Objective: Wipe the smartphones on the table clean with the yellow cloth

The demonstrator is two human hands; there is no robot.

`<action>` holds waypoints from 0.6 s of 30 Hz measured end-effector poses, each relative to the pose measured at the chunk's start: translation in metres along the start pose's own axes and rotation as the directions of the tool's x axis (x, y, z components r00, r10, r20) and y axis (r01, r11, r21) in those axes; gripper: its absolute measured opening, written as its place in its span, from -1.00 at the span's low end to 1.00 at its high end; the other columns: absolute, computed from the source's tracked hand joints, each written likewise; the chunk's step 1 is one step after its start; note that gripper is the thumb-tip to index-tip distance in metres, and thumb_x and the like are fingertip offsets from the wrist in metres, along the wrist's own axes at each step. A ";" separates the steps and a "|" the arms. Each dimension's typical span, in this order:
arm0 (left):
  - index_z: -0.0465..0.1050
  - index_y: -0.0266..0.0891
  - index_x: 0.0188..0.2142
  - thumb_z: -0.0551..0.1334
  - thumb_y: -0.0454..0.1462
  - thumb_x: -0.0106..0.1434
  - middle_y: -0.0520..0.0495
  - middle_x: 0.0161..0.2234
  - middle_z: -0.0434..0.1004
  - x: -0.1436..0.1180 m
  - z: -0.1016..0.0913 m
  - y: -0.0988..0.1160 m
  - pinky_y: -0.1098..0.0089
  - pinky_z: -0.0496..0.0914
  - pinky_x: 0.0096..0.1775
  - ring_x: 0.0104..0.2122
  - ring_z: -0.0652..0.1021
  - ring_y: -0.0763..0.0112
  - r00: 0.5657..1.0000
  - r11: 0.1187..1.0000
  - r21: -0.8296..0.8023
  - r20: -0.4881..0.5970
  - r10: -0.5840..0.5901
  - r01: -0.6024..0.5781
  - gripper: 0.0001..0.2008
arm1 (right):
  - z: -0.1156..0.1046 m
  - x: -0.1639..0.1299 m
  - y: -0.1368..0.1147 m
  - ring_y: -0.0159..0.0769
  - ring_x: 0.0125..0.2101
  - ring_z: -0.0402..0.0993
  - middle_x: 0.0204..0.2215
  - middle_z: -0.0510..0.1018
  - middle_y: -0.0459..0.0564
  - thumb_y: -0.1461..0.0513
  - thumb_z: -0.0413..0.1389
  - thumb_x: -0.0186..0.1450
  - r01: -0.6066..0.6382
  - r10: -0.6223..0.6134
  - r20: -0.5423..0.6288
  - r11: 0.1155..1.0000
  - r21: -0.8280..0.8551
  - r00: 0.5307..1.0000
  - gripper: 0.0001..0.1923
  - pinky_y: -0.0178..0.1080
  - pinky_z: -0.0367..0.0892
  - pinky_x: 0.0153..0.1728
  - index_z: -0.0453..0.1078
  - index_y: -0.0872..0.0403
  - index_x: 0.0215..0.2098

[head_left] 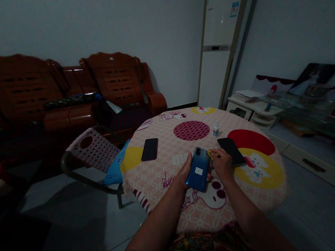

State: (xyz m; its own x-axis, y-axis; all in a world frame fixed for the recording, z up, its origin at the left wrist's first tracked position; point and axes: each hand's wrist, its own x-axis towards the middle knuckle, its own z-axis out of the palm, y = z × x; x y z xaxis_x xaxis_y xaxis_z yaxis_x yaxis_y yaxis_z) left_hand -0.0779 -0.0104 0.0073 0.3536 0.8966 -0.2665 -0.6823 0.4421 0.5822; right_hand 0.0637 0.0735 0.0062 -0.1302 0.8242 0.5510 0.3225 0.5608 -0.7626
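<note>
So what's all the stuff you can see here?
blue phone: 1, blue with a white sticker, held over the table
black phones: 2, one on the table's left part, one by the right hand
bottle: 1, small, white with blue cap, far side of the table
table: 1, round, pink patterned cloth, in front of the person
chair: 1, pinkish woven back, left of the table
sofa: 1, brown wood, along the far wall
white cabinet: 1, tall, in the corner
low shelf: 1, white, at the right wall
left hand: grip on the blue phone
right hand: at the phone's edge, pinching something small and yellow
</note>
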 end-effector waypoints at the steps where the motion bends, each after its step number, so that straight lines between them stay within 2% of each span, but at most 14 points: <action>1: 0.39 -0.48 0.02 -0.25 0.27 0.23 -0.35 -0.35 0.59 0.001 -0.001 0.000 0.29 0.45 -0.38 -0.47 0.59 0.20 1.000 1.000 0.000 -0.005 0.009 -0.009 -0.09 | 0.000 -0.002 -0.001 -0.25 -0.33 0.47 -0.35 0.57 0.05 0.24 0.02 0.22 0.021 -0.020 0.008 1.000 -0.018 1.000 -0.75 -0.25 0.35 -0.27 0.55 0.11 -0.33; 5: 0.40 -0.46 0.00 -0.24 0.28 0.22 -0.32 -0.37 0.59 0.003 -0.004 -0.001 0.29 0.45 -0.39 -0.49 0.58 0.22 0.998 0.999 0.001 -0.046 0.049 -0.049 -0.09 | 0.000 -0.015 -0.005 -0.28 -0.30 0.46 -0.35 0.53 0.02 0.30 -0.01 0.23 0.125 -0.119 0.084 0.990 -0.064 0.989 -0.74 -0.27 0.36 -0.25 0.53 0.08 -0.31; 11: 0.43 -0.44 -0.08 -0.25 0.29 0.20 -0.28 -0.44 0.57 0.007 -0.004 0.000 0.29 0.44 -0.44 -0.55 0.55 0.23 0.993 0.996 -0.034 -0.091 0.079 -0.083 -0.10 | -0.002 -0.033 -0.008 -0.43 -0.54 0.36 -0.33 0.46 -0.04 0.34 -0.06 0.27 0.160 -0.145 0.249 0.986 -0.043 0.958 -0.72 -0.34 0.33 -0.46 0.50 0.08 -0.27; 15: 0.46 -0.41 -0.14 -0.22 0.27 0.23 -0.24 -0.48 0.56 0.005 0.001 0.000 0.32 0.42 -0.48 -0.58 0.54 0.26 0.984 0.992 -0.030 -0.135 0.116 -0.121 -0.16 | 0.001 -0.029 -0.006 -0.33 -0.38 0.39 -0.34 0.44 0.00 0.34 -0.08 0.30 0.252 -0.221 0.243 0.962 -0.104 0.944 -0.71 -0.27 0.35 -0.31 0.49 0.07 -0.26; 18: 0.46 -0.42 -0.13 -0.21 0.28 0.21 -0.25 -0.49 0.56 0.005 0.002 -0.003 0.31 0.43 -0.47 -0.56 0.55 0.23 0.986 0.995 0.036 -0.133 0.097 -0.093 -0.14 | 0.004 -0.018 -0.002 -0.24 -0.29 0.37 -0.34 0.44 0.02 0.34 -0.08 0.30 0.276 -0.237 0.212 0.945 -0.176 0.948 -0.70 -0.21 0.33 -0.23 0.49 0.06 -0.24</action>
State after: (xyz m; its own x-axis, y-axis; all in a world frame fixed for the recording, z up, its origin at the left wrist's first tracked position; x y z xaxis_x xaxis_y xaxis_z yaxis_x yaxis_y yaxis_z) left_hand -0.0732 -0.0071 0.0056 0.1973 0.9306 -0.3083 -0.6889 0.3554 0.6318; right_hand 0.0613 0.0575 -0.0036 -0.3990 0.6648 0.6315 0.4341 0.7436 -0.5086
